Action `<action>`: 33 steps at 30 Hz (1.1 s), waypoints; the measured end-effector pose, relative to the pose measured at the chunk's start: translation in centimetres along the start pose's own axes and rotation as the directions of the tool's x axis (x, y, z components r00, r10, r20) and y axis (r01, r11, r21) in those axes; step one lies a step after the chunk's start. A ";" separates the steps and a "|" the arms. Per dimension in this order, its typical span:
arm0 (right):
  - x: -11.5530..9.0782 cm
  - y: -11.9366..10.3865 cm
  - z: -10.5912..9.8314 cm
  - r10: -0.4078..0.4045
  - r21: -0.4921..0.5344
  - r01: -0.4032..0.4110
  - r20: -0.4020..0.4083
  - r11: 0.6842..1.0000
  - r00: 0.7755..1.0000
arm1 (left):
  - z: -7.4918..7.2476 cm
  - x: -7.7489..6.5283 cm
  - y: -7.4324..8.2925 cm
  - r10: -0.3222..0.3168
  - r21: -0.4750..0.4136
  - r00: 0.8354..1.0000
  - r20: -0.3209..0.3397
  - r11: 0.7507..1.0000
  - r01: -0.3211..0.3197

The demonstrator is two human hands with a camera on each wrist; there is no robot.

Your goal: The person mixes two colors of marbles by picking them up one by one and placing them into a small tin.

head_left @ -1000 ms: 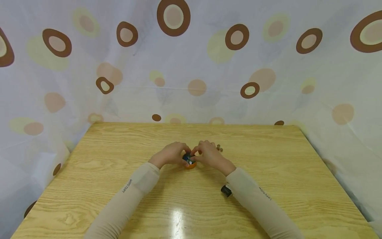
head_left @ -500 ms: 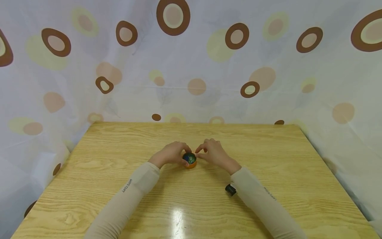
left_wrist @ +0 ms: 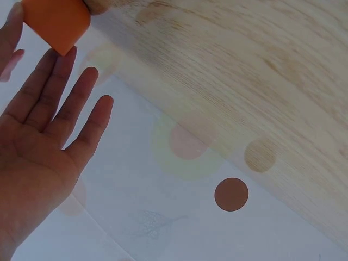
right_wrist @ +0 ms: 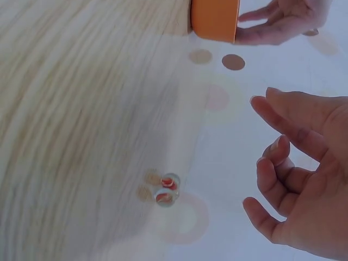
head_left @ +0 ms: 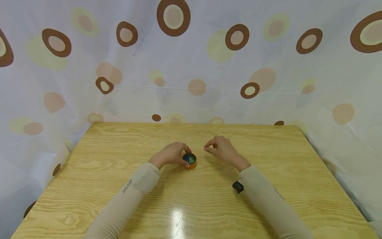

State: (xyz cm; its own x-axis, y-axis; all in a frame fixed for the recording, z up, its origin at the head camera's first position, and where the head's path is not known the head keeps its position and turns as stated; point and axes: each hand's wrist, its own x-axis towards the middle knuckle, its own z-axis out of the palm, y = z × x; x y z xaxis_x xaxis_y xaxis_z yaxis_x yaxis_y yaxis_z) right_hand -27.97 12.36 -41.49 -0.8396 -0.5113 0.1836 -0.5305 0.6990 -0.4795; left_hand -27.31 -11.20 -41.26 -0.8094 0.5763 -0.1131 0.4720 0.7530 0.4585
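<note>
In the head view my left hand (head_left: pixel 174 153) holds a small orange bowl (head_left: pixel 191 165) on the table, thumb at the near side and fingers at the far side. Its inside looks dark blue-green with small glints; what lies in it is too small to tell. The left wrist view shows the orange outer wall (left_wrist: pixel 61 24) between thumb and fingertips. My right hand (head_left: pixel 224 150) hovers to the right of the bowl, with nothing visible between thumb and forefinger. Glass marbles with red swirls (right_wrist: pixel 165 197) lie on the table in the right wrist view; in the head view they are out of sight.
The wooden table (head_left: pixel 119 139) ends at the back against a patterned curtain (head_left: pixel 191 66), which also hangs along both sides. A small black device (head_left: pixel 238 187) sits at the right sleeve's cuff.
My right hand has drawn away from the bowl, to the right and slightly back, and now covers the marbles in the head view. The left hand and bowl have stayed in place.
</note>
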 end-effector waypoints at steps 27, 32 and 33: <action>-0.8 4.9 -1.2 0.228 -0.062 -0.229 -0.017 0.971 0.973 | 0.0 -0.1 -0.3 -0.001 -0.011 1.000 0.001 1.000 0.001; -0.6 5.0 -0.9 0.261 -0.123 -0.260 -0.010 0.958 0.965 | 0.1 0.0 -0.3 -0.003 -0.017 1.000 0.002 1.000 0.003; -0.6 5.0 -0.8 0.265 -0.127 -0.264 -0.007 0.956 0.964 | 0.2 0.0 -0.3 -0.005 -0.017 1.000 0.001 1.000 0.005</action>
State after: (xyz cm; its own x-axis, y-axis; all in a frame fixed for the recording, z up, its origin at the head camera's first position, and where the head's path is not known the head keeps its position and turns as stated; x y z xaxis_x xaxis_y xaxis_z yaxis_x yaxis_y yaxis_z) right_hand -30.23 16.57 -43.27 -0.9510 -0.3041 0.0564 -0.3008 0.8669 -0.3975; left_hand -27.40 -11.41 -41.54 -0.8113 0.5731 -0.1158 0.4622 0.7500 0.4732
